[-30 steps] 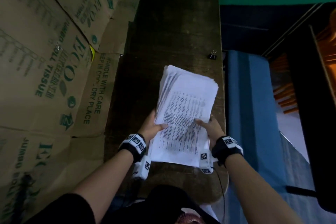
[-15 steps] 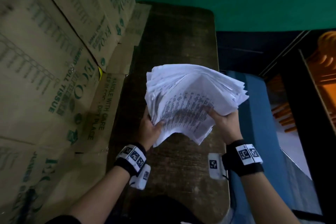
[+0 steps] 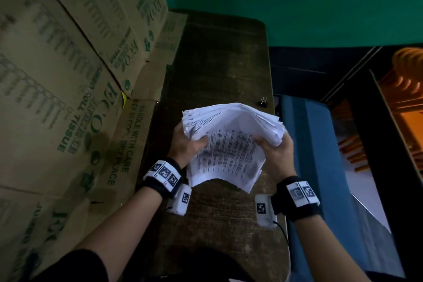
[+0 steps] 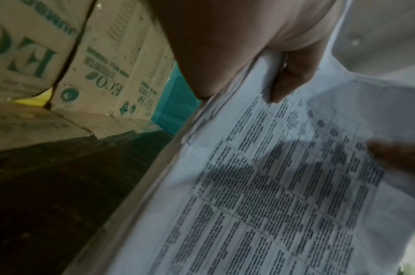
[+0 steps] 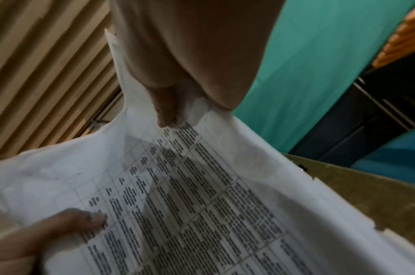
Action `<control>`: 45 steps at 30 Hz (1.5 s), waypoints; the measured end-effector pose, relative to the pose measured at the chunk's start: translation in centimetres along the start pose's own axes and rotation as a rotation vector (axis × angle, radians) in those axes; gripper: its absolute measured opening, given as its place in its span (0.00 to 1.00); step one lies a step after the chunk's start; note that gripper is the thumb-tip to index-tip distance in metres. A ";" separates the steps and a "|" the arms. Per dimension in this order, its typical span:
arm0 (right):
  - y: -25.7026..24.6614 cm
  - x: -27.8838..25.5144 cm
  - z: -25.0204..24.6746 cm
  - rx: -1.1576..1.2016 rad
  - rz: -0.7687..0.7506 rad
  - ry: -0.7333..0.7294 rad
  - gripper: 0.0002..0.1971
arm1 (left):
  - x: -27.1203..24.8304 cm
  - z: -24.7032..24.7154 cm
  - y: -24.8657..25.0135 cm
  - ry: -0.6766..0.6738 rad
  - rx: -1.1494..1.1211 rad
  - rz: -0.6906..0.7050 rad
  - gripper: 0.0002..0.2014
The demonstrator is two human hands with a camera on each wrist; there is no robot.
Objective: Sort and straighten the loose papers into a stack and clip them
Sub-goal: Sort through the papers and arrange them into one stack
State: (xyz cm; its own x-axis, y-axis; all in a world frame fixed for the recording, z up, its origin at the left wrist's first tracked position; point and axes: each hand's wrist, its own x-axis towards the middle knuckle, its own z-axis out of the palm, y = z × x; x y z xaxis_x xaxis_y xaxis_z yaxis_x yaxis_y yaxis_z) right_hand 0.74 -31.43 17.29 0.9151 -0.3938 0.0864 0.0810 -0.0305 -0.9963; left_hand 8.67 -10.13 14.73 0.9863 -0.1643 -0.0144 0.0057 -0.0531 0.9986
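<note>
Cardboard boxes [image 3: 57, 98] printed in green stand along the left of the dark wooden table [image 3: 224, 57]. Above its middle the sheaf of papers [image 3: 229, 144] is held clear of the top — edges ragged, top sheet a printed grid (text blurred). The left hand [image 3: 185, 144] and right hand [image 3: 277, 151] grip its sides, thumbs pressed on top. A small binder clip [image 3: 264, 101] lies at the far right edge.

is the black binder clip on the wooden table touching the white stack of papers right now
Apart. The head view shows the black binder clip on the table's far right edge, with bare wood between it and the lifted papers.
</note>
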 end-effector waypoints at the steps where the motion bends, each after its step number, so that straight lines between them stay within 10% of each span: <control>1: -0.4 0.1 0.1 0.030 -0.021 0.034 0.14 | -0.1 0.1 0.3 0.046 0.000 0.009 0.23; 9: 0.4 0.7 -1.7 -0.068 0.073 -0.055 0.30 | 0.6 -2.4 0.6 -0.107 0.101 0.240 0.33; 17: 2.8 0.9 -1.3 -0.195 0.252 -0.042 0.20 | 2.8 -1.6 0.5 -0.149 0.148 0.184 0.18; 23: 0.6 3.2 -1.5 -0.246 0.042 -0.107 0.15 | 3.6 -3.6 0.5 -0.070 -0.063 0.040 0.21; 27: -2.1 5.1 -1.3 -0.302 -0.017 -0.267 0.13 | 4.0 -5.9 0.6 -0.057 0.204 0.061 0.27; 33: -2.4 6.6 1.5 -0.797 -0.062 -0.460 0.11 | 3.3 -2.8 2.1 -0.375 0.280 0.079 0.31; 41: -0.2 3.7 -3.7 -1.474 0.191 -0.503 0.11 | 2.2 -5.2 -2.0 -0.087 0.196 -0.156 0.18; 45: 1.9 2.3 -7.5 -0.861 0.294 -0.302 0.09 | 2.0 -6.9 -2.7 -0.030 0.138 -0.213 0.17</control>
State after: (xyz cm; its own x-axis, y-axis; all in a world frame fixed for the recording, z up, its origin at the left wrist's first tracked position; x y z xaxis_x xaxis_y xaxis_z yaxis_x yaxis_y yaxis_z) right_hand 0.00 -39.29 15.52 0.9255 -0.2434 -0.2901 -0.3761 -0.6804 -0.6290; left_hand 11.75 -3.50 12.31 0.9598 -0.1645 -0.2272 0.1881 -0.2235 0.9564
